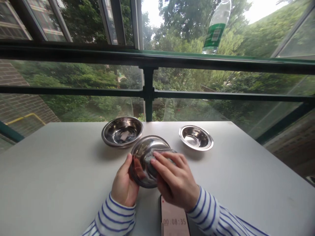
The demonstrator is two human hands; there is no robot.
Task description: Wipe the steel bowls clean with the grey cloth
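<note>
My left hand [126, 183] grips the rim of a shiny metal bowl [142, 154] from its left side. The bowl is held tilted above the table, its rounded underside turned toward me. Pressed against that underside is a grey cloth [154, 156], with the fingers of my right hand [175, 177] closed over it. Most of the cloth is hidden under the hand. Behind the held bowl, to the left, a larger metal bowl [110, 131] stands upright on the table. Another small metal bowl [195, 137] stands upright to the right.
A phone [173, 216] showing a timer lies on the white table [61, 183] below my hands. Along the far edge run a dark green railing [86, 54] and glass panes. A plastic bottle [215, 34] with a green label stands on the railing's ledge.
</note>
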